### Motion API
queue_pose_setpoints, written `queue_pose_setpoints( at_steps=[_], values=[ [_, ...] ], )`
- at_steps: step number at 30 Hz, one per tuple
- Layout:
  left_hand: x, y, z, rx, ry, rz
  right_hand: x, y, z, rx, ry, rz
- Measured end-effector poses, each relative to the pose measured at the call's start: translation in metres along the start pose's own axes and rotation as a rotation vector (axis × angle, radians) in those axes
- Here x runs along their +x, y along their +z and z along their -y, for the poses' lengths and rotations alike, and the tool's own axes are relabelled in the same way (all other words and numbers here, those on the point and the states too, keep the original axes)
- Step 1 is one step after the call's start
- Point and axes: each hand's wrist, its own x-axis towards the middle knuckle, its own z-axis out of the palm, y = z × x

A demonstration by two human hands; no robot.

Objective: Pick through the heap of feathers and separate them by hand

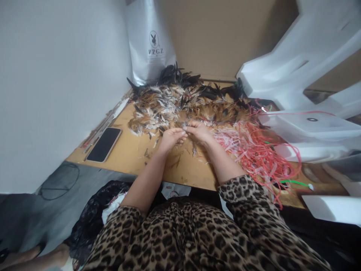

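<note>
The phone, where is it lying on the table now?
In the head view the phone lies face up on the left part of the wooden table, near the white wall, left of the left hand and the feather pile.

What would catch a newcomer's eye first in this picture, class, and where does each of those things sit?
First comes the big heap of feathers, brown, white and black, spread across the far side of the wooden table. The left hand and right hand meet at its near edge, fingertips pinched together. To the right lies a tangle of red strings, and a dark phone rests at the left.
</note>
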Motion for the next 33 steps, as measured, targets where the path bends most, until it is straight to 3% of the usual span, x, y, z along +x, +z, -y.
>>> queue_pose_setpoints(
  at_steps=[13,18,21,24,29,33],
  values=[
    [0.001,-0.003,0.0,0.018,0.035,-0.006,0.002,0.006,-0.012,-0.01,-0.047,-0.049],
    [0.003,-0.016,-0.007,-0.107,0.119,-0.125,0.006,0.004,-0.009,0.016,-0.058,-0.123],
    [0.004,-0.031,-0.012,-0.279,0.154,-0.234,0.008,-0.001,-0.009,-0.148,-0.08,-0.205],
    [0.003,-0.041,-0.017,-0.369,0.144,-0.277,0.01,-0.006,-0.016,-0.399,-0.138,-0.198],
    [-0.002,-0.042,-0.019,-0.451,0.125,-0.224,0.011,-0.007,-0.028,-0.691,-0.221,-0.143],
    [-0.002,-0.042,-0.017,-0.472,0.121,-0.176,0.007,0.002,-0.021,-0.862,-0.351,-0.088]
  ],
)
